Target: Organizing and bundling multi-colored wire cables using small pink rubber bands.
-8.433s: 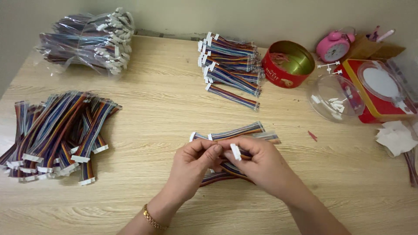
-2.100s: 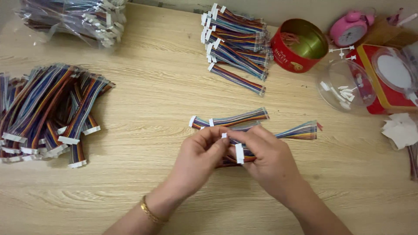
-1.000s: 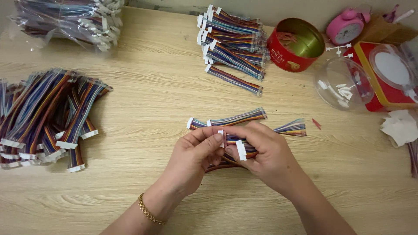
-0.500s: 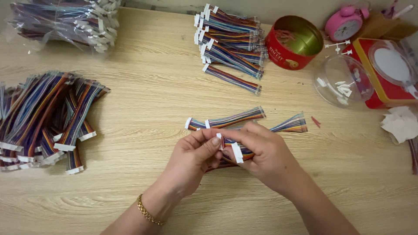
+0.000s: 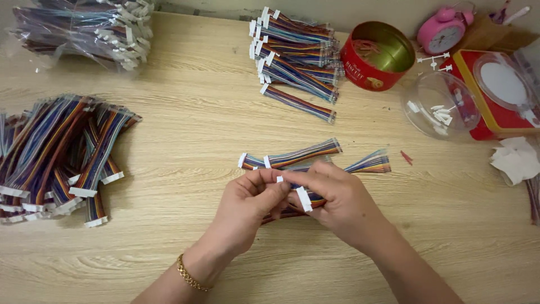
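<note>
A bundle of rainbow ribbon cables is being gripped by both hands at the middle of the wooden table. The left hand is being pinched closed on the bundle's near end, thumb and forefinger meeting at a small white connector. The right hand is being wrapped around the same bundle from the other side, with a second white connector sticking out between its fingers. The bundle's far ends are fanning out beyond the right hand, just above the table.

Relative to the held bundle: two loose ribbon cables are lying touching it on its far side. A wide heap of ribbon cables is lying well apart to the left. A stack of tied cable bundles is lying well beyond it, and a plastic-bagged lot of cables is resting at the far left corner. A red round tin, open, is standing far right of it, beside the stack. A clear plastic bowl holding white connectors is sitting near the tin, with a pink alarm clock behind. A gold bracelet is being worn on the left wrist
</note>
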